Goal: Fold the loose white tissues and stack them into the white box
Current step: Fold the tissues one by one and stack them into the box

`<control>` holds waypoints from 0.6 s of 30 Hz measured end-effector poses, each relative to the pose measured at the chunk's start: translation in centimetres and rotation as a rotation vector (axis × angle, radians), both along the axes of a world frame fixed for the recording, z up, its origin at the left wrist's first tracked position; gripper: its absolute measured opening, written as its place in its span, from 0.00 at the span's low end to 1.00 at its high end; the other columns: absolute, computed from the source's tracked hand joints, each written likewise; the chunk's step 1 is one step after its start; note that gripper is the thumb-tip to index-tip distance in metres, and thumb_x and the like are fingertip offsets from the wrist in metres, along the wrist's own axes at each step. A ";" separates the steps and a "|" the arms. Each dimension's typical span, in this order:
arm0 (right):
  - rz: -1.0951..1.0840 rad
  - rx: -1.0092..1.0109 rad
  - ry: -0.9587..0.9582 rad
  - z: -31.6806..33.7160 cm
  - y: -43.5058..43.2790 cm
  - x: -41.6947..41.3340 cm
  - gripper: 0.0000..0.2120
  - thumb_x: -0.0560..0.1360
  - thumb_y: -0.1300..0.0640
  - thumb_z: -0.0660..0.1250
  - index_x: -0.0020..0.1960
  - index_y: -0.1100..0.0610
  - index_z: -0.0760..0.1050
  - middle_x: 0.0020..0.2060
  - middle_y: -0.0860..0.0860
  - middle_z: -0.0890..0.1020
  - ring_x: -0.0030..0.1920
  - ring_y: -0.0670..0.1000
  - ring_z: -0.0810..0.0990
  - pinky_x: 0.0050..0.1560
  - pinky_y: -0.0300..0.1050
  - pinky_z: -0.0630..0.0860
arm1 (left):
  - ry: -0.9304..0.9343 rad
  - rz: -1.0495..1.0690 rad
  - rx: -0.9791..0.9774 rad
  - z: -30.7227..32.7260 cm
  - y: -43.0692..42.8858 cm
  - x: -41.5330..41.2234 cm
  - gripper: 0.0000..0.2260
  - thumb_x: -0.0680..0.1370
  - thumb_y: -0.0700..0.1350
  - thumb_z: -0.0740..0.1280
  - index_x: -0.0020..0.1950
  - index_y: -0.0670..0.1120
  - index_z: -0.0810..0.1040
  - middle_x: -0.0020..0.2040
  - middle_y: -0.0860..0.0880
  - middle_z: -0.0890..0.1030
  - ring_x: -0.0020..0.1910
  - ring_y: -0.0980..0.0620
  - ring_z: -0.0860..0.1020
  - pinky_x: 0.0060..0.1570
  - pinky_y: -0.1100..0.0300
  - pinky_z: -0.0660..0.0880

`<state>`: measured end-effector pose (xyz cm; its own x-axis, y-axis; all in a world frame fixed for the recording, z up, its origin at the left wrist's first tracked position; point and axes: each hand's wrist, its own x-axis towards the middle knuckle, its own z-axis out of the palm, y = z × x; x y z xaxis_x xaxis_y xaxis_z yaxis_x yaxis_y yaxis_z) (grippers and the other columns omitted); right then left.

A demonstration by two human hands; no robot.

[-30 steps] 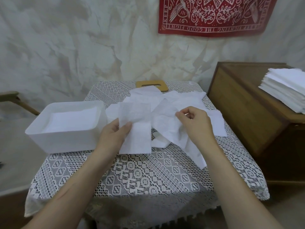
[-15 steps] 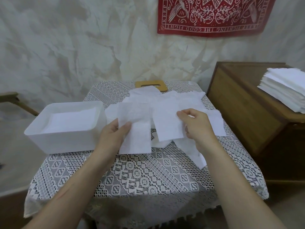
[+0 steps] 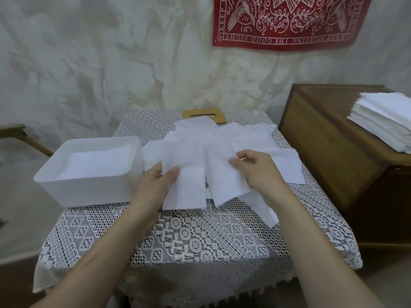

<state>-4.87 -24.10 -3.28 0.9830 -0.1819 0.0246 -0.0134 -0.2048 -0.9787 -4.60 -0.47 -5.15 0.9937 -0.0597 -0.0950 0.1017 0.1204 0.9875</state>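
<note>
Several loose white tissues (image 3: 242, 138) lie spread over the middle of a lace-covered table (image 3: 195, 236). My left hand (image 3: 155, 185) pinches the left edge of a folded tissue (image 3: 186, 187) with thumb on top. My right hand (image 3: 253, 172) presses and grips a second tissue (image 3: 224, 183) just right of it, the sheet bent under the fingers. The white box (image 3: 89, 187) stands at the table's left edge, beside my left hand, with flat white tissues inside it.
A wooden slotted lid (image 3: 204, 113) lies at the table's far edge, partly under tissues. A wooden cabinet (image 3: 329, 147) stands to the right with a tall stack of white tissues (image 3: 387, 123) on top. A red patterned cloth (image 3: 287, 18) hangs on the wall.
My right hand has drawn its tissue down flatter onto the table and nearer the left one. My left hand has kept its hold on the folded tissue.
</note>
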 end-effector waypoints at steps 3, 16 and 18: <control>-0.004 0.290 -0.033 0.9 -0.3 -0.2 0.03 0.81 0.59 0.69 0.48 0.55 0.79 0.28 0.46 0.73 0.25 0.44 0.65 0.24 0.34 0.63 | 0.007 0.016 -0.012 0.0 0.0 0.1 0.10 0.84 0.43 0.64 0.64 0.46 0.80 0.56 0.47 0.87 0.55 0.45 0.86 0.55 0.46 0.81; -0.012 0.229 -0.034 1.1 -0.3 -0.4 0.05 0.80 0.59 0.69 0.53 0.59 0.81 0.29 0.47 0.76 0.24 0.44 0.64 0.26 0.36 0.61 | 0.009 0.002 0.008 0.7 0.4 0.0 0.08 0.85 0.46 0.63 0.61 0.50 0.81 0.53 0.51 0.88 0.50 0.51 0.87 0.50 0.49 0.82; 0.019 0.358 -0.055 1.5 -0.4 -0.5 0.04 0.80 0.59 0.69 0.52 0.57 0.81 0.29 0.48 0.71 0.25 0.45 0.59 0.23 0.36 0.57 | 0.001 -0.011 -0.008 0.8 0.6 0.0 0.09 0.85 0.47 0.63 0.63 0.50 0.80 0.54 0.52 0.88 0.52 0.52 0.87 0.48 0.51 0.82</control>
